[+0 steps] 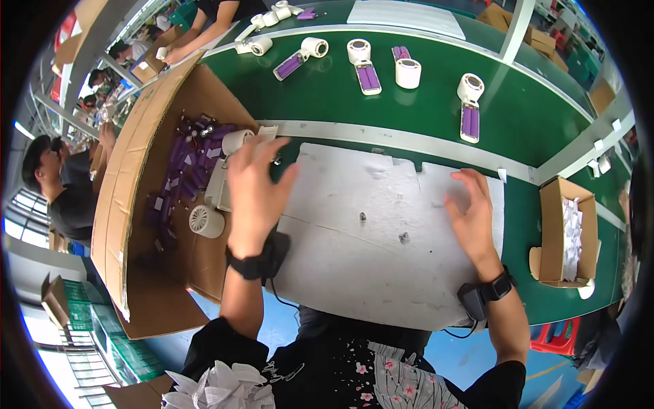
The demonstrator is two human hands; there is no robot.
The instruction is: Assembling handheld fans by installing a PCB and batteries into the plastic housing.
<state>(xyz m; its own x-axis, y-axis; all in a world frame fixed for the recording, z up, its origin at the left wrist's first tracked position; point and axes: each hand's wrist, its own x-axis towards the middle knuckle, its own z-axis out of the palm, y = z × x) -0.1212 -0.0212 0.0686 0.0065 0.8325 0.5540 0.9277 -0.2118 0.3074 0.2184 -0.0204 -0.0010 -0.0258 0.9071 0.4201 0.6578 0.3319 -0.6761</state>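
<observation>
My left hand (257, 187) is open, fingers spread, just over the right edge of a large cardboard box (146, 129). Inside that box lie many purple battery packs (187, 160), a round white fan head (206, 221) and other white casings, partly hidden by my hand. Close by its fingertips is a white plastic piece (270, 131). My right hand (472, 218) hovers above the right part of a worn white foam sheet (354, 266), its fingers curved and apart with nothing between them.
Beyond a pale rail (402, 143), several white handheld fans with purple batteries, such as one fan (470, 109), lie on the green belt (306, 99). A small carton (550, 232) of white pieces stands at the right. Co-workers sit left; another person's hands (178, 51) work at the far left.
</observation>
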